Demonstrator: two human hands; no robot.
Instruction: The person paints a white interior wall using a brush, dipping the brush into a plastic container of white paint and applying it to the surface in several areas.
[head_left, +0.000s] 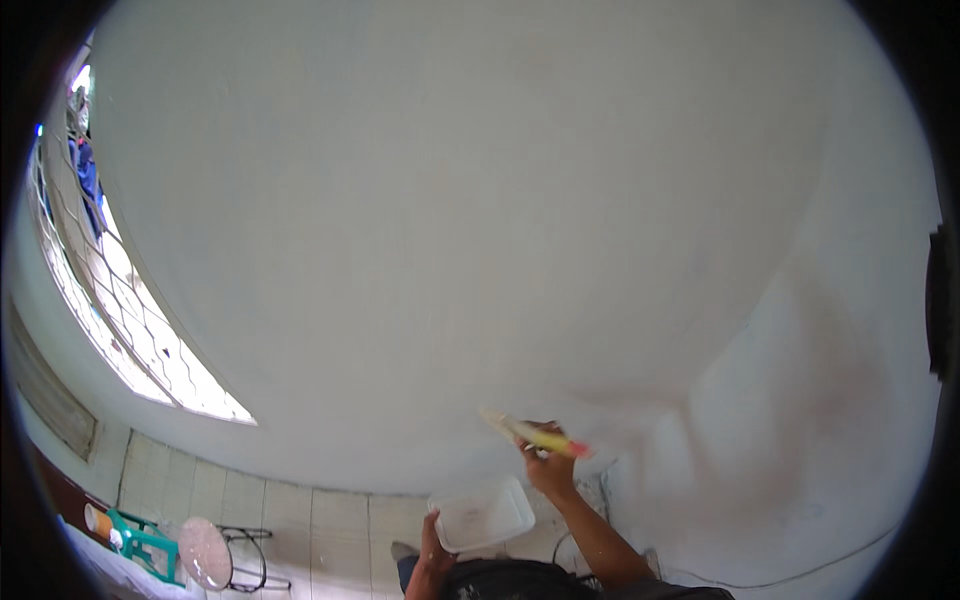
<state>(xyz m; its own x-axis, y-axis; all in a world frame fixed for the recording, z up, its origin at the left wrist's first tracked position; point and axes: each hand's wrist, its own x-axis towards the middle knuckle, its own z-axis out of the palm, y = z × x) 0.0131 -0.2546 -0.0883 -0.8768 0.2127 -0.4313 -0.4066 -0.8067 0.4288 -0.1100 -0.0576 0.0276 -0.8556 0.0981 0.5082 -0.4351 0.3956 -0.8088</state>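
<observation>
My right hand is closed round the handle of a paintbrush, yellow with a red end. Its pale bristles point up and left, close to the white wall; whether they touch it I cannot tell. Lower and to the left, my left hand grips the side of a white, see-through plastic container. That container is tilted so that its inside shows, with a whitish film on the bottom.
At the left, a window with a wavy metal grille lets in bright light. A round-seated stool and a green plastic stool stand at the lower left. A thin cable runs along the lower right. Pale planks lie below the wall.
</observation>
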